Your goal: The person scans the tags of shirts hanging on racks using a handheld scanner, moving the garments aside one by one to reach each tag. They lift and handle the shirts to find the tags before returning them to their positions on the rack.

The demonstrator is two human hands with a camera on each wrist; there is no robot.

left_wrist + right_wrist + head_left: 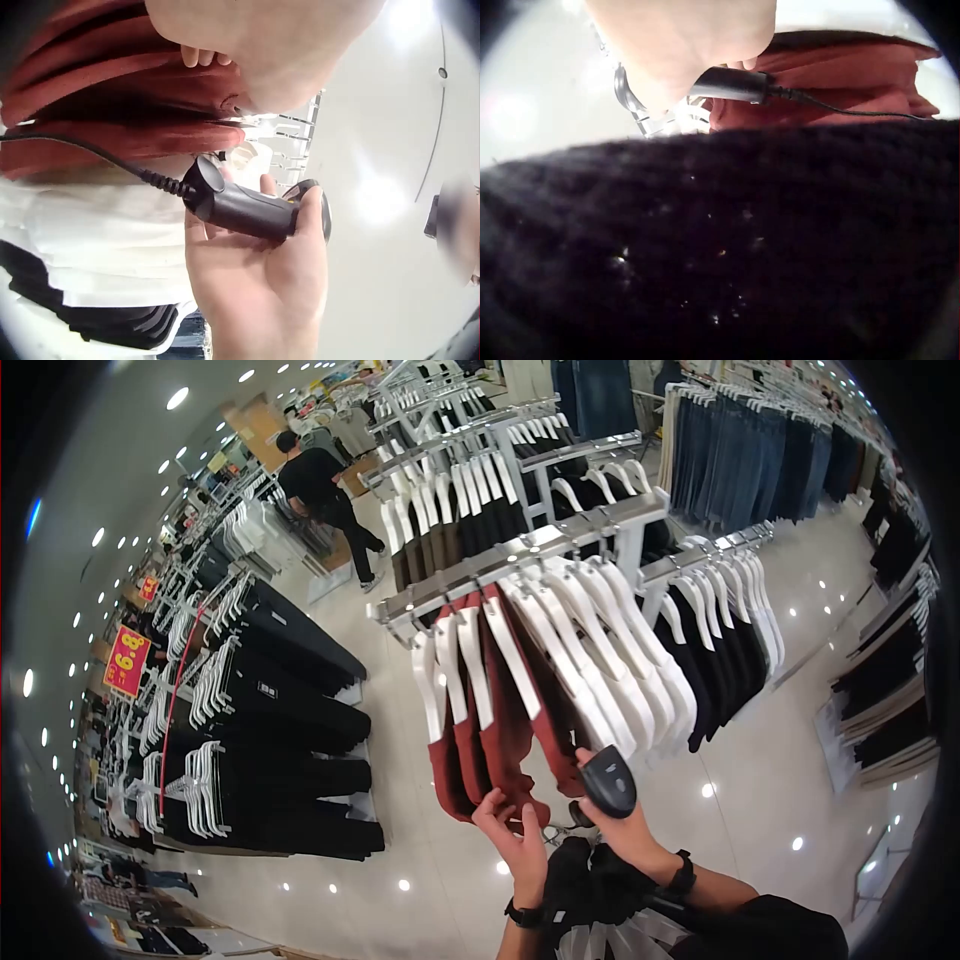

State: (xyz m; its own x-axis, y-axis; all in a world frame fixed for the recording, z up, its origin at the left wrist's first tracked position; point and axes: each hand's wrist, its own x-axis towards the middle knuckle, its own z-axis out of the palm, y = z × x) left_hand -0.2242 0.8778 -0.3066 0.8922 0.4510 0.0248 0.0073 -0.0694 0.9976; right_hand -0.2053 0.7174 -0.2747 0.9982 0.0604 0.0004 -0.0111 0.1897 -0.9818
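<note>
Dark red garments (pixel 505 745) hang on white hangers at the near end of a metal rack. My left hand (pixel 515 850) is at the lower edge of one, its fingers and thumb pinching the red fabric; in the left wrist view, curled fingertips (pixel 206 56) show against the cloth. In my right hand (pixel 630 840) is a black barcode scanner (pixel 608 782), held by its handle just right of the red garments. The scanner's cord (pixel 105 154) trails away past the red cloth. A dark knit surface (pixel 720 240) hides most of the right wrist view.
White garments (pixel 600 660) and black ones (pixel 715 670) hang further along the rack's metal rail (pixel 520 555). To the left, black trousers (pixel 300 760) hang on another rack beneath a red price sign (pixel 128 660). A person in black (pixel 315 485) stands in the aisle beyond.
</note>
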